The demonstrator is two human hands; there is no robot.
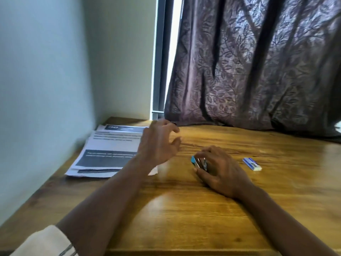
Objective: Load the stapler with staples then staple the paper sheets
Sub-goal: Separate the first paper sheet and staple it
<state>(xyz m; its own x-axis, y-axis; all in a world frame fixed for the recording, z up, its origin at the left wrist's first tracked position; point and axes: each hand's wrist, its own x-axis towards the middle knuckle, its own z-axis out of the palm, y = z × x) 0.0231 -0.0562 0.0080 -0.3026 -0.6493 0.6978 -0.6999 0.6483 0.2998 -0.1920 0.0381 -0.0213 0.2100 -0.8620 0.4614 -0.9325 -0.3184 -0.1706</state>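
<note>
A pale sleeve (pixel 46 241) fills the lower left corner of the frame, and both bare forearms run from it and from the lower right across the wooden table (pixel 184 209). At the centre of the frame the right hand (pixel 219 170) is curled round a small stapler (pixel 198 162), blue at its tip with metal showing between the fingers, and holds it down on the tabletop. The left hand (pixel 158 143) hovers left of centre with fingers loosely spread and nothing in them (it is blurred, so finer detail is lost), above the right edge of the printed paper sheets (pixel 108 150), which lie fanned at the middle left. A little blue and white staple box (pixel 251 164) lies apart at the right of the frame. Whether the stapler is loaded cannot be told from here. If it is not, loading is probably the step in hand. The right hand should keep the stapler pinned and steady. The free left hand can then swing the top open and fetch a strip from the box. The strip should sit flat in the channel before closing.
</note>
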